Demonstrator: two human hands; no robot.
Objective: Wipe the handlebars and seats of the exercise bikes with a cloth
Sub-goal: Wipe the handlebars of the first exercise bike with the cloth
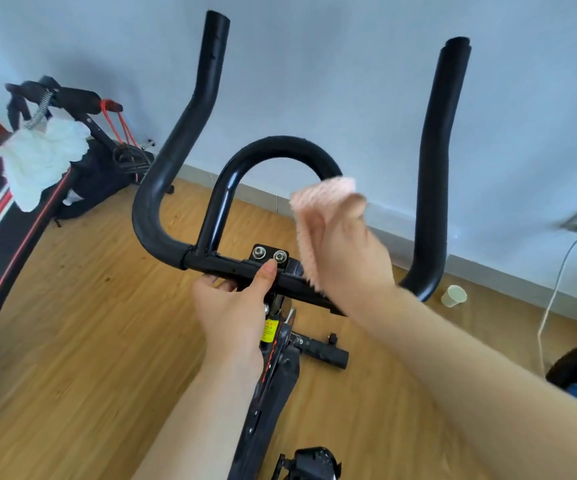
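We steady the handlebars (162, 188) with our left hand (235, 306). Its grip is clamped round the crossbar just below the two bolts (269, 253), thumb pointing up at them, most likely so the bike does not swing while we rub. Our right hand (346, 244), just right of the bolts, has its grip closed on the pink cloth (318, 199), bunched so a thick pad faces the metal. The cloth lies against the right leg of the centre loop (280, 147) that arches above the bolts. It is blurred, so we cannot tell how hard it presses. We judge this to be the loop's turn, and we would take the long horns far left and right of the bolts afterwards. The seat is out of sight. Far left of the bolts a white rag (45, 161) hangs on another machine, perhaps parked there as a spare. A paper cup (453, 295) stands on the floor well right of the bolts.
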